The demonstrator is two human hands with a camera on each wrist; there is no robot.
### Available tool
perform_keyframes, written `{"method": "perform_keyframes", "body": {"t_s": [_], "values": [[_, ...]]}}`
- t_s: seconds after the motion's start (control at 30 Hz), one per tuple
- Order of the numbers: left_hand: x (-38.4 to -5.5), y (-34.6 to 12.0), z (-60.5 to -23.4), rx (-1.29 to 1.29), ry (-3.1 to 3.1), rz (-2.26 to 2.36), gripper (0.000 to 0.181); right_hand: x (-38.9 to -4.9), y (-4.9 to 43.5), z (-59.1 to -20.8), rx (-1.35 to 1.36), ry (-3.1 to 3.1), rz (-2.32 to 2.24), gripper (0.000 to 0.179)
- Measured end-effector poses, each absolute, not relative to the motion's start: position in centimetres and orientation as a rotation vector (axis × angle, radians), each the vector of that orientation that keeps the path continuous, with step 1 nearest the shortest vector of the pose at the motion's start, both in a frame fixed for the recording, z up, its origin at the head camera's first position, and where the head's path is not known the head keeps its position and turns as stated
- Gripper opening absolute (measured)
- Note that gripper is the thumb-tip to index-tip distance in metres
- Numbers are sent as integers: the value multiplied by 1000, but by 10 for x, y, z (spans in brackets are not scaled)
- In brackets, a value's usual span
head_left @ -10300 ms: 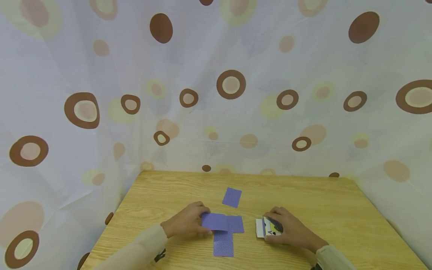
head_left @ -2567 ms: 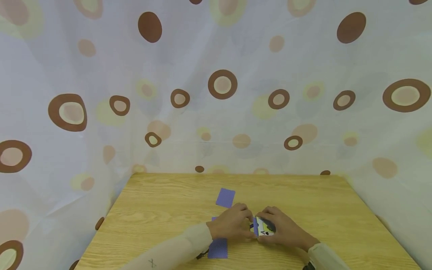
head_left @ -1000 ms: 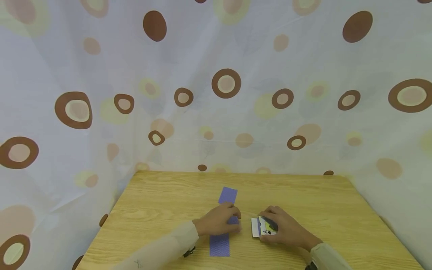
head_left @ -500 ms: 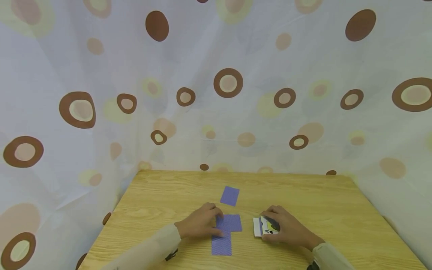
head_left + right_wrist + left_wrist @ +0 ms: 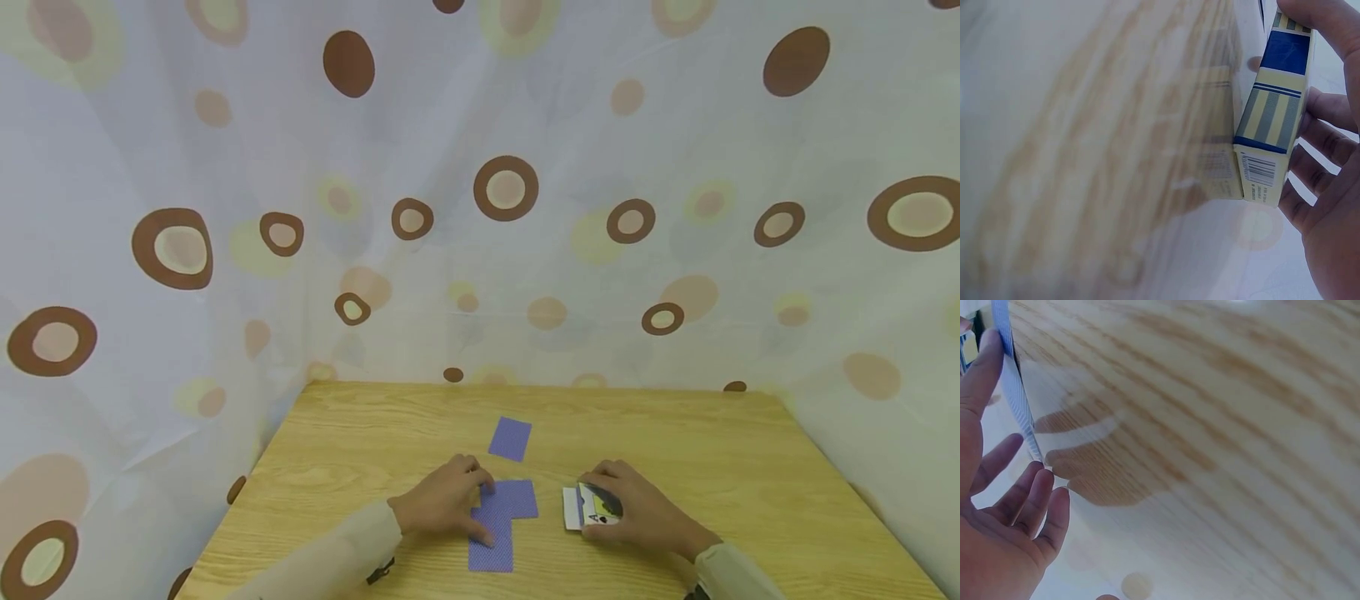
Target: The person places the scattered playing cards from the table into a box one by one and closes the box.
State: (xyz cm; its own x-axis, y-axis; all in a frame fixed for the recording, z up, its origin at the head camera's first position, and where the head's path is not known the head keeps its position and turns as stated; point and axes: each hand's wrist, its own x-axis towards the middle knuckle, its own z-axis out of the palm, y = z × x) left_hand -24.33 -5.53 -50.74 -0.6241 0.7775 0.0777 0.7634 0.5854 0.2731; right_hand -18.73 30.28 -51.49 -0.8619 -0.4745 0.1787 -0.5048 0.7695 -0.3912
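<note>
Purple-backed playing cards [image 5: 517, 498] lie face down, partly overlapping, in front of my left hand [image 5: 441, 500]. That hand spreads over their left side, its thumb on the lower card [image 5: 491, 552] and its fingertips at the far edge. Seen from the left wrist, the cards [image 5: 1017, 394] appear edge-on beside the relaxed fingers [image 5: 1034, 497]. My right hand [image 5: 641, 510] grips a playing card box [image 5: 600, 505] printed with an ace, between thumb and fingers. The box's white flap [image 5: 572, 508] sticks out toward the cards. From the right wrist, its striped side [image 5: 1269, 115] with a barcode shows.
Farther back on the wooden table [image 5: 675, 433] lies a single purple-backed card [image 5: 510, 438], slightly turned. A white curtain [image 5: 570, 275] with brown and yellow spots hangs behind the table and along both sides.
My left hand, raising a card 10.3 s ago and at the box 2.6 s ago, has moved left to the cards. Its thumb has since shifted slightly nearer me. My right hand keeps hold of the box.
</note>
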Motion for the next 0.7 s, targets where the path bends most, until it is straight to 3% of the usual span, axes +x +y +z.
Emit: {"method": "perform_keyframes", "body": {"t_s": [0.7], "values": [[-240, -61, -498, 1182, 2633, 629, 54, -186, 301, -513, 796, -2910, 657, 78]]}}
